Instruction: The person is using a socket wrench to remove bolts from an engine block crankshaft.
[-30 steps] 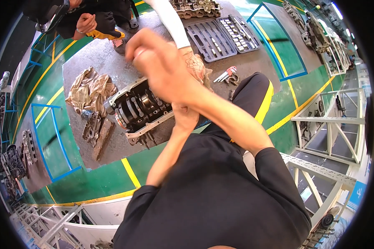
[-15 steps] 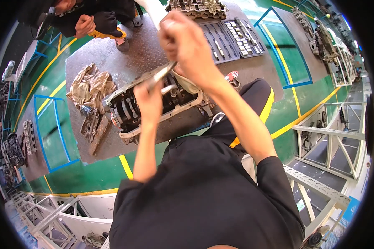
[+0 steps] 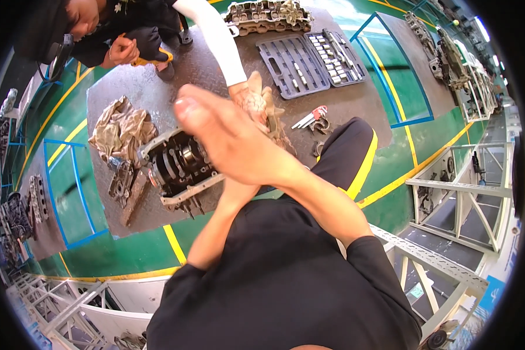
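My right hand (image 3: 230, 137) is over the engine block, thumb side toward the far left; its edges are smeared and its fingers mostly hidden. It covers most of my left hand (image 3: 239, 189), whose wrist shows just below it. What either hand holds, if anything, is out of sight behind the right hand. Below them lies the engine block (image 3: 184, 156), its dark crankshaft area facing up and its right part covered. A co-worker's hand in a dirty beige glove (image 3: 255, 106), with a white sleeve (image 3: 221, 41), reaches in at the block's far right side.
An open socket case (image 3: 291, 67) lies far right, near a cylinder head (image 3: 268, 20). Hex keys (image 3: 312, 118) rest by my knee. Left are a crumpled cloth (image 3: 121, 125) and metal parts (image 3: 125, 184). Another person crouches far left.
The metal bar held across the block is no longer visible. My right hand has come lower and nearer, over my left, which moved right. The co-worker's gloved hand now shows at the block.
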Action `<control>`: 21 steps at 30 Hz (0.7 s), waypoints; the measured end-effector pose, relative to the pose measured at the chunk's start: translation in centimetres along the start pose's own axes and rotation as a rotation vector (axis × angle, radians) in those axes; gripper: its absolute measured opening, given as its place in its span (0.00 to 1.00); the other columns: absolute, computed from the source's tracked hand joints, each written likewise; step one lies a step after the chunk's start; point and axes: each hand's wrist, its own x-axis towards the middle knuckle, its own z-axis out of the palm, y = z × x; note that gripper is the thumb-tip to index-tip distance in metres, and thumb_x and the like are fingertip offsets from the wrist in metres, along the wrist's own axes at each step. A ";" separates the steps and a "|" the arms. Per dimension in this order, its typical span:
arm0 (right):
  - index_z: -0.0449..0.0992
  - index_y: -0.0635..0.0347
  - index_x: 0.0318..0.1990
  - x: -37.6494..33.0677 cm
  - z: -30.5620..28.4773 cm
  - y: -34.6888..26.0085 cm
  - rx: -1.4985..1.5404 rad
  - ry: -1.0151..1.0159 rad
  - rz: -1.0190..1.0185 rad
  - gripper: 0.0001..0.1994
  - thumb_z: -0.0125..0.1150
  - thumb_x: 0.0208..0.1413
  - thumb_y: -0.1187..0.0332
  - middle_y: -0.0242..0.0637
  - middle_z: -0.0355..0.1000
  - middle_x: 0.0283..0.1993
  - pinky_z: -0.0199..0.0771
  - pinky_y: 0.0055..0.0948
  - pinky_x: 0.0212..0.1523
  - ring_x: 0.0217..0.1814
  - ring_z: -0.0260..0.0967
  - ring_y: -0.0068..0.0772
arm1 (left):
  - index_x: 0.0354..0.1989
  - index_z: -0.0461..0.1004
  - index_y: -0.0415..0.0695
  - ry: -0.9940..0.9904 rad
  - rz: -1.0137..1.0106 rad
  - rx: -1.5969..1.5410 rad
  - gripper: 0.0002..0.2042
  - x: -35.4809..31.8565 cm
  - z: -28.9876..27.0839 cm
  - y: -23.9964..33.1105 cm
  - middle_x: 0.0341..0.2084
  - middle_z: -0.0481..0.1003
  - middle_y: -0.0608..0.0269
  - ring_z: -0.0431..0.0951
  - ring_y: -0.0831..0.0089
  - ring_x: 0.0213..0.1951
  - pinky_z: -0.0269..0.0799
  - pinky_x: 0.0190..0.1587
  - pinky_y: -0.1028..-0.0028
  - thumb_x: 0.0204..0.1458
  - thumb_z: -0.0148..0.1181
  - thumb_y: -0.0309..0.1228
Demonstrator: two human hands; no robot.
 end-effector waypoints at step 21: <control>0.63 0.66 0.34 0.3 -0.8 -0.9 0.152 -0.086 0.214 0.08 0.46 0.62 0.70 0.53 0.65 0.26 0.64 0.48 0.34 0.32 0.66 0.61 | 0.39 0.77 0.43 0.560 0.128 -0.423 0.11 4.6 -4.5 -3.3 0.29 0.74 0.61 0.72 0.78 0.33 0.68 0.37 0.73 0.58 0.57 0.38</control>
